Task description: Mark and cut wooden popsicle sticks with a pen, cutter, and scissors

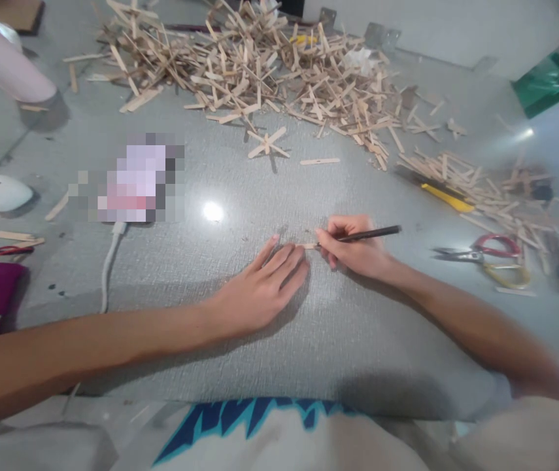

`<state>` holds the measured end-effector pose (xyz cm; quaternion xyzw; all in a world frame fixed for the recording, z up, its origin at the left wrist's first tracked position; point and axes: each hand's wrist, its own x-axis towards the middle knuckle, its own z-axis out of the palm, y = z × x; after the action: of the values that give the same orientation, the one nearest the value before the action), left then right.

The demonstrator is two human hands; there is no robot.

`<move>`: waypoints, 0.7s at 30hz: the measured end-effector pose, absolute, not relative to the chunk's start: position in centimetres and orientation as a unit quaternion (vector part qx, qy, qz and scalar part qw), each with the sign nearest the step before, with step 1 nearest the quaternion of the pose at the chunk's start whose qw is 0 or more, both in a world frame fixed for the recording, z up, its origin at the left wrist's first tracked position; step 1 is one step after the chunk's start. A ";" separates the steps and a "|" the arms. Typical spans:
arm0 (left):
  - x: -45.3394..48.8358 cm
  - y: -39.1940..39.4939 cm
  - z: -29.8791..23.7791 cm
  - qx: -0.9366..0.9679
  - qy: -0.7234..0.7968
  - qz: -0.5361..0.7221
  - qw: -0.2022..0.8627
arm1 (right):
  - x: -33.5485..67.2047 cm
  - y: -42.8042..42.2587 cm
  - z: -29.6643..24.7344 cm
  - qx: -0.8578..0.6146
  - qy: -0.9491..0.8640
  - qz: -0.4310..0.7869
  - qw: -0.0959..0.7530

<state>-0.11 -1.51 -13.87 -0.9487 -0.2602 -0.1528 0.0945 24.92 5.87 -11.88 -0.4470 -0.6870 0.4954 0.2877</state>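
I rest my left hand (pixel 259 291) palm down on the table (pixel 201 255), fingers loosely spread, tips over a wooden stick (pixel 310 246); my right hand (pixel 357 254), fingers curled, pinches a slanted pen (pixel 374 233), its point at the stick's exposed end.

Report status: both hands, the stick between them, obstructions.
Left hand palm-down over small wooden stick. Right hand holding dark pen, tip by stick. Scissors and stick pile apart from both hands.
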 end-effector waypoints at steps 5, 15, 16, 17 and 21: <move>-0.1 -1.5 -13.8 -0.949 -0.262 -0.153 0.088 | 24.8 6.0 -12.1 -0.452 -0.680 0.498 0.292; 0.1 -1.4 -13.5 -0.948 -0.255 -0.163 0.096 | 24.8 6.0 -12.3 -0.444 -0.695 0.481 0.297; 0.1 -1.4 -13.5 -0.948 -0.255 -0.162 0.096 | 24.8 6.0 -12.2 -0.445 -0.696 0.481 0.295; 0.1 -1.4 -13.5 -0.949 -0.256 -0.159 0.097 | 24.8 6.0 -12.2 -0.447 -0.697 0.480 0.292; 0.0 -1.5 -13.5 -0.949 -0.260 -0.148 0.097 | 24.8 6.0 -12.0 -0.453 -0.698 0.476 0.283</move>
<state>0.02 -1.48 -13.49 -0.9493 -0.2599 -0.1479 0.0974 24.85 6.01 -12.03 -0.4532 -0.6985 0.4762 0.2828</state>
